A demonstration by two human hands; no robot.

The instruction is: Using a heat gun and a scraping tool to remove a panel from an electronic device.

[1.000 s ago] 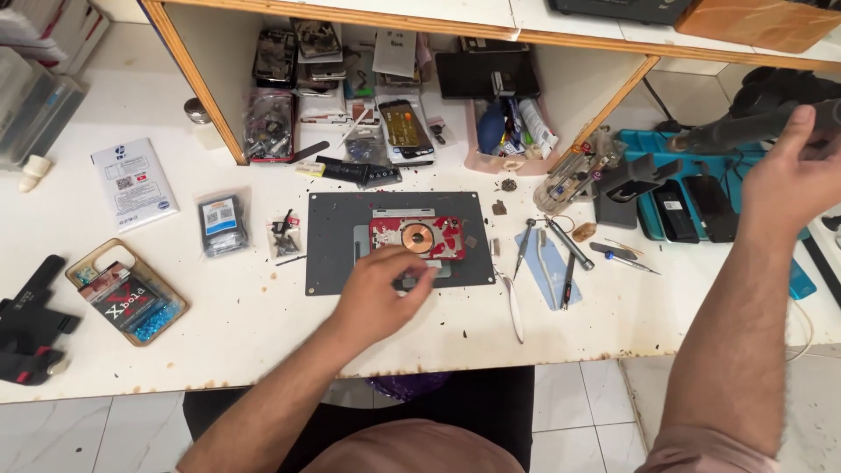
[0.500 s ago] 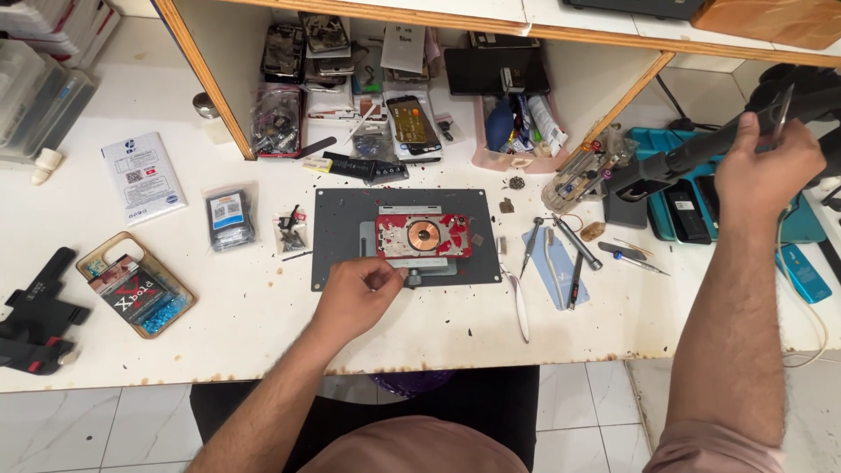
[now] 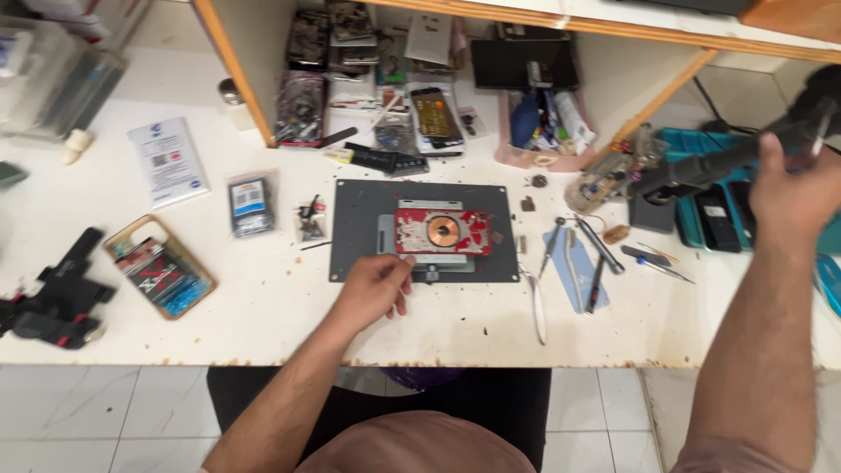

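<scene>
The left hand [image 3: 372,289] rests on the white counter [image 3: 263,289] at the near edge of a dark grey work mat [image 3: 359,236], fingers loosely curled, its fingertips touching the metal holder under an opened phone back [image 3: 441,232] — a red-stained panel with a copper coil ring at its middle, lying flat on the mat. The forearm runs back towards the body over a pale tiled floor [image 3: 105,412].

The right hand [image 3: 793,197] is raised well off to the right, closed around a dark, long-barrelled tool [image 3: 701,171] that points left over a teal tray [image 3: 701,219]; the arm stretches up from the lower right corner.

Between the two hands lie tweezers and thin metal tools [image 3: 578,254] on a blue cloth, just beside the mat. Left of the mat sit small clear bags of parts [image 3: 251,206], a printed card [image 3: 166,160], an open tin [image 3: 159,265] of bits, and a black clamp-like tool [image 3: 57,293] at the counter's edge. Behind, under a wooden shelf frame [image 3: 232,70], spare phones and screens [image 3: 434,114] crowd the back — nothing lies over the phone back itself.
</scene>
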